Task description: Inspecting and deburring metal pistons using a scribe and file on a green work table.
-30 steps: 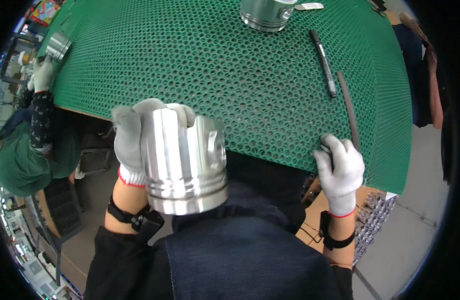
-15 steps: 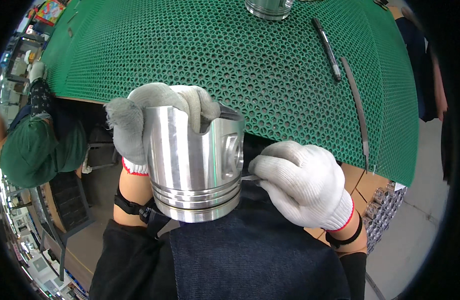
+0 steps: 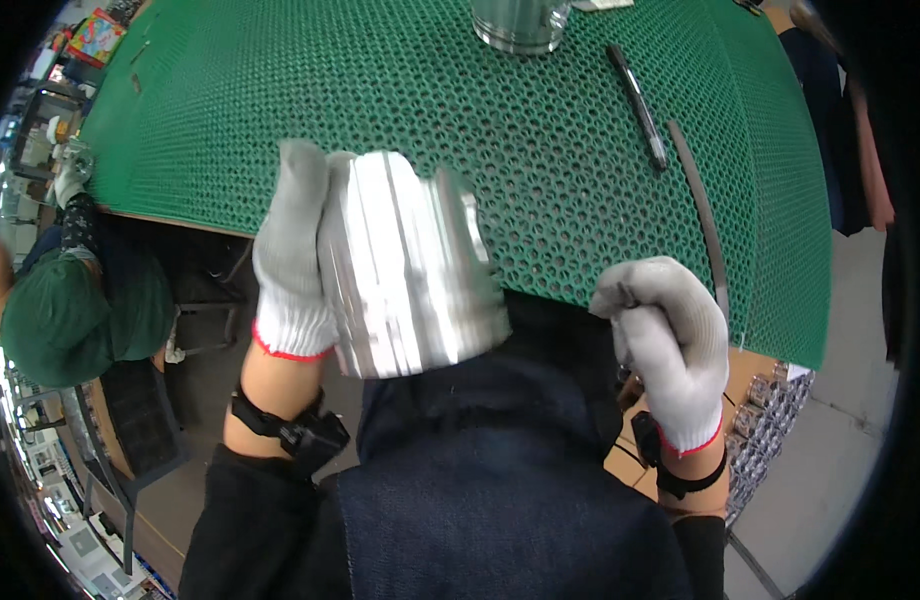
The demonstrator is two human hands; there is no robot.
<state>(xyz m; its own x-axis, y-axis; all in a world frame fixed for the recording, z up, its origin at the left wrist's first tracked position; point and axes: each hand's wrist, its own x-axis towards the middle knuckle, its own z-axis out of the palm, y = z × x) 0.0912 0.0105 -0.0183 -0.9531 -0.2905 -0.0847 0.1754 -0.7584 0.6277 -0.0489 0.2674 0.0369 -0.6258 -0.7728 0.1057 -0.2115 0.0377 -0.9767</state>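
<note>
A shiny metal piston (image 3: 410, 270), blurred by motion, is tilted in the air over the near table edge. My left hand (image 3: 292, 240), in a white knit glove with a red cuff edge, grips it from its left side; the fingertips are hidden behind the piston. Off to the right, apart from the piston, my gloved right hand (image 3: 670, 340) is closed with the fingers curled inward at the table's front edge. Whatever those fingers hold, if anything, cannot be made out.
The table carries a green perforated mat (image 3: 380, 100). On it are a black marker pen (image 3: 637, 105), a long thin dark strip (image 3: 698, 200) and a second piston (image 3: 520, 25) at the back. Many metal parts (image 3: 765, 430) stand below right. A person in green (image 3: 80, 310) works at left.
The piston has been lifted and tilted in my left hand, turning its ring grooves away into a blur. My right hand has moved right and away from the piston's lower side.
</note>
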